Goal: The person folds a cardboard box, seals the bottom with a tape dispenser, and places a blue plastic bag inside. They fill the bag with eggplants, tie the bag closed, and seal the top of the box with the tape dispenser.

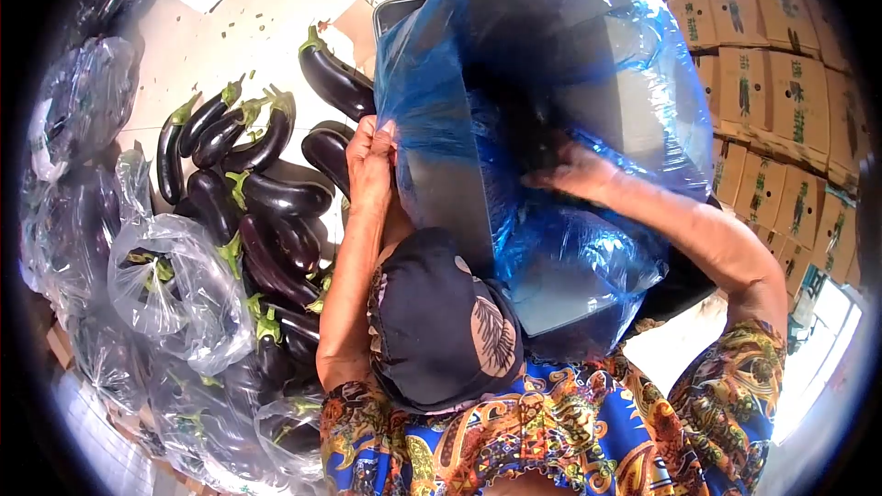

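A large blue plastic bag [588, 37] is draped in and around a grey cardboard box [450, 193] in front of me. My left hand [371, 163] pinches the bag's left edge against the box rim. My right hand [571, 171] reaches into the lined box and lies flat against the plastic, its fingertips partly lost in a dark fold. A dark printed cloth [441, 321] lies between my forearms, below the box.
A pile of dark purple eggplants [262, 193] with green stems lies on the floor to the left. Clear plastic bags [170, 289] of eggplants crowd the left edge. Stacked brown cartons [781, 101] stand at the right. A bare patch of pale floor [257, 18] shows at the upper left.
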`<state>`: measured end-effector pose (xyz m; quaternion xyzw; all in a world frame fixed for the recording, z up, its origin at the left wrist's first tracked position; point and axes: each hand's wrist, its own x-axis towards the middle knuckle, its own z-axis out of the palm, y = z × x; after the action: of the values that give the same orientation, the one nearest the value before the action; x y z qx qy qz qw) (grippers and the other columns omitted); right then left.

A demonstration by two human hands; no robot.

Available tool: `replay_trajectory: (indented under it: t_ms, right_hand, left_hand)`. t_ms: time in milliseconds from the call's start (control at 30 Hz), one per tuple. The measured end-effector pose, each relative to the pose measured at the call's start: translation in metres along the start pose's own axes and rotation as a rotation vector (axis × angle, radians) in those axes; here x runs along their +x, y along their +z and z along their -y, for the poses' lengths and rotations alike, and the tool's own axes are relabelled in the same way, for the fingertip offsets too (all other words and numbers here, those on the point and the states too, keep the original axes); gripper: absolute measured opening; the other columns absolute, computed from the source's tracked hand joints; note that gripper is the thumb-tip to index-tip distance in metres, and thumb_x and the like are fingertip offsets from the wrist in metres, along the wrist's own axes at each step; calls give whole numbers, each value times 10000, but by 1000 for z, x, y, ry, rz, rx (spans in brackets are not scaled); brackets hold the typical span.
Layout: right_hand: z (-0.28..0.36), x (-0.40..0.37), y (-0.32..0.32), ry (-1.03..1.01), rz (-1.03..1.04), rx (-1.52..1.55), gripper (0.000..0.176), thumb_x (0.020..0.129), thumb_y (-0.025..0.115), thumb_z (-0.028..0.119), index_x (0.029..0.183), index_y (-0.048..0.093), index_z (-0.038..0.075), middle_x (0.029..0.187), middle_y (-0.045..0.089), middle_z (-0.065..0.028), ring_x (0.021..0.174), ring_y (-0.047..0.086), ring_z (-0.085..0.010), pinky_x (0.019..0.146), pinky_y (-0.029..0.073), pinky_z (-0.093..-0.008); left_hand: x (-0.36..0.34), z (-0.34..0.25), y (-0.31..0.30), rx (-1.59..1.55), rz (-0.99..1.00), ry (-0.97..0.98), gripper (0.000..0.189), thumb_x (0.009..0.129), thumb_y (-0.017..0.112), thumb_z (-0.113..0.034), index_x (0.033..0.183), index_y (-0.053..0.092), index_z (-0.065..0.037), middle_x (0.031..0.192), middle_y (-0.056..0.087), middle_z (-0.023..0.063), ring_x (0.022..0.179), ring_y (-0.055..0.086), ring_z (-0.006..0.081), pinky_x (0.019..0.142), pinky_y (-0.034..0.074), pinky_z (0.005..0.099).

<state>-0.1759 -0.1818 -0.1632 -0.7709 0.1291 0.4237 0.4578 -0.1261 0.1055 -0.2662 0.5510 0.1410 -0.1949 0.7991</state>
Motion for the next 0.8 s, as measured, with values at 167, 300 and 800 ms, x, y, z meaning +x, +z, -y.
replay_trajectory:
  t_ms: [167,300,800]
  right_hand:
    - [-31,16,22,-266,299,150,740,903,582,409,1493,281,79,1516,316,-177,1394,273,-311,1163,199,-422]
    - [-13,44,26,151,511,-449,575,971,437,383,1473,351,116,1465,403,-174,1326,390,-349,1134,266,-456]
    - [-11,34,46,-162,214,-992,489,906,564,278,1314,507,15,1294,527,-239,1197,516,-377,1022,402,-431]
  left_hand:
    - [-3,-1,11,275,4,174,149,967,533,-135,831,524,-75,709,416,-81,656,350,44,591,326,213]
    - [-12,-11,18,258,94,182,134,910,533,-12,799,473,-56,735,420,-54,713,378,49,624,343,210]
    - [7,-26,-41,-46,-344,8,295,954,594,-219,1171,553,-24,938,622,61,889,603,146,773,514,324]
